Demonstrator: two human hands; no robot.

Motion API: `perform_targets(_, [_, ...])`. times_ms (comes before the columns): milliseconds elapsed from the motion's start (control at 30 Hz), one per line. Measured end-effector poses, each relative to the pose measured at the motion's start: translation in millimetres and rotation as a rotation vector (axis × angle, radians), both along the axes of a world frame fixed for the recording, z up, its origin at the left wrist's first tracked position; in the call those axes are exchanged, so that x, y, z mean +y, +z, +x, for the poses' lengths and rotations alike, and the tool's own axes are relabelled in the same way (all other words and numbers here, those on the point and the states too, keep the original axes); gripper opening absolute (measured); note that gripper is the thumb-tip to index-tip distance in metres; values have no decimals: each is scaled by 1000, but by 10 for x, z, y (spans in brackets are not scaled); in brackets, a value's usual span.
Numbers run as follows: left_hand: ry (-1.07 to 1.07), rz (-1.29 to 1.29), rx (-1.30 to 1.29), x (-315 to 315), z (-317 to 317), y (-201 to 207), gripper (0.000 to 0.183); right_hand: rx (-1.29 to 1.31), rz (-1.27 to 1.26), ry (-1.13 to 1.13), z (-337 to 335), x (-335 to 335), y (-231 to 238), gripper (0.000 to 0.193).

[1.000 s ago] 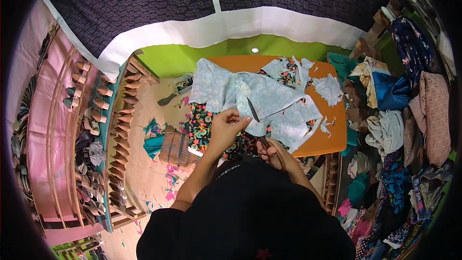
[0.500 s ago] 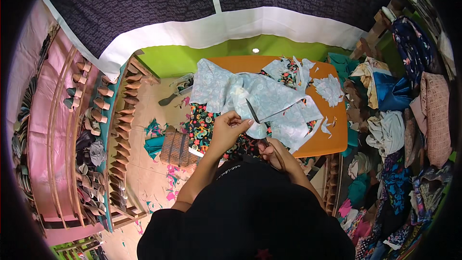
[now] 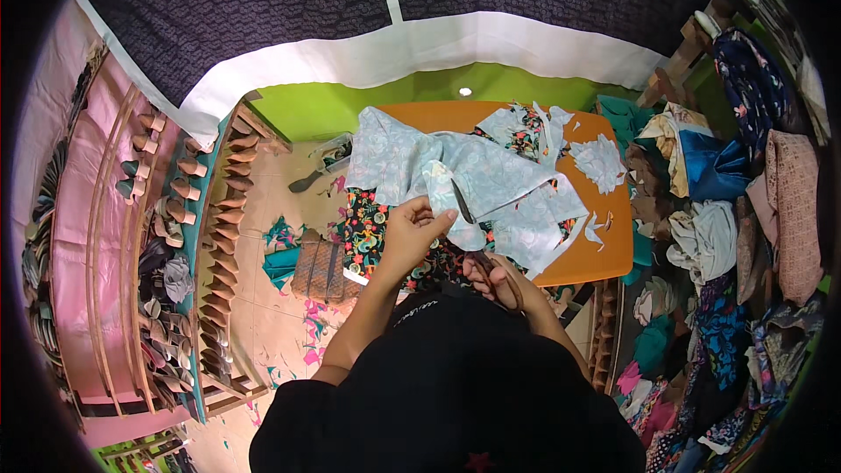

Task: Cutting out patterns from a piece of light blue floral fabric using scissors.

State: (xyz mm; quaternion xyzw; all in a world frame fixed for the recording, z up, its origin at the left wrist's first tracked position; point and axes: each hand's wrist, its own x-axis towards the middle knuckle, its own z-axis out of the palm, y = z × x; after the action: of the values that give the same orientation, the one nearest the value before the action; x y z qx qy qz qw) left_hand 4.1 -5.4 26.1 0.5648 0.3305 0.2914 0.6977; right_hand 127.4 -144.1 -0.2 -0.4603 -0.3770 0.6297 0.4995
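1. Left hand (image 3: 412, 232) is up over the table's near edge, fingers curled, pinching a fold of the pale blue cloth (image 3: 473, 180) between thumb and fingertips.
2. Right hand (image 3: 495, 278) sits lower and closer to the body, fingers closed through the handles of the scissors (image 3: 469, 223).
3. The scissors run long axis from the right hand up and slightly left, blades pointing away from the person into the cloth edge just beside the left fingertips.
4. The pale cloth sprawls across the orange table (image 3: 604, 250), bunched in folds, one corner hanging off the near side.
5. Under it, a dark floral fabric (image 3: 368, 228) drapes down the table's left corner.
6. White offcuts (image 3: 600, 162) lie on the table's right end, apart from the hands.
7. On the floor to the left, a brown woven bag (image 3: 320, 270) and bright scraps (image 3: 280, 236).
8. Right of the table, piled fabrics (image 3: 701, 210) crowd close; at far left, a rack (image 3: 175, 254) of folded pieces.
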Motion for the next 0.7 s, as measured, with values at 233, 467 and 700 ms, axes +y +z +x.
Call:
perform_targets(233, [65, 27, 10, -71, 23, 99, 18, 252, -124, -1, -10, 2, -24, 47])
perform_targets(467, [85, 116, 95, -77, 23, 123, 28, 30, -73, 5, -13, 17, -10, 64])
perform_targets(700, [102, 117, 89, -74, 31, 24, 20, -82, -154, -8, -30, 23, -59, 75])
